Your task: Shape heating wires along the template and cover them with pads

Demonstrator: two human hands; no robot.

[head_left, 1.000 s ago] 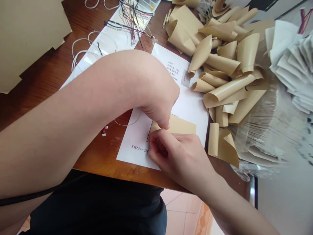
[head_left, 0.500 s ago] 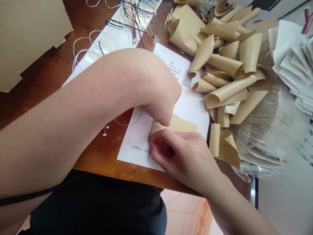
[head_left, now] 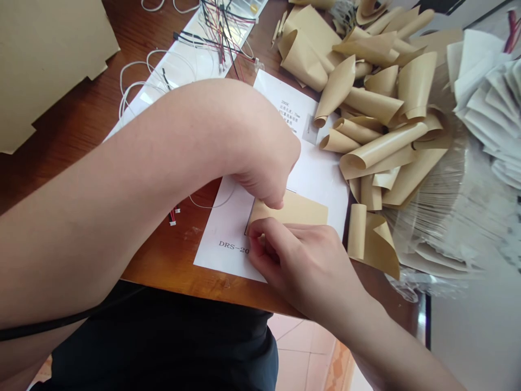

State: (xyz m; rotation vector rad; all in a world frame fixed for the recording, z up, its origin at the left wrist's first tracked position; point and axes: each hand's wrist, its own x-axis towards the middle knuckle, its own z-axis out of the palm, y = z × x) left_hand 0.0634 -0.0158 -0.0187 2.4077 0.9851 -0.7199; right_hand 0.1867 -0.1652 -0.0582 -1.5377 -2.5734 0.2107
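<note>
A flat tan sheet (head_left: pixel 301 210) lies on a white printed paper (head_left: pixel 317 174) near the table's front edge. My left hand (head_left: pixel 264 163) reaches across from the left with its fingers curled down, fingertips pressing the sheet's upper left part. My right hand (head_left: pixel 301 260) comes up from below, fingers pinched together at the sheet's lower left corner. What lies under the fingertips is hidden.
A heap of curled tan backing strips (head_left: pixel 378 103) fills the right side. Clear film sheets (head_left: pixel 439 217) and white paper pieces (head_left: pixel 488 98) lie further right. White cables (head_left: pixel 142 81) and red-black wires (head_left: pixel 223 27) sit at the back, a cardboard box (head_left: pixel 44 60) far left.
My right hand's fingers have shifted slightly at the sheet's lower left corner. My left hand has stayed in place on the sheet.
</note>
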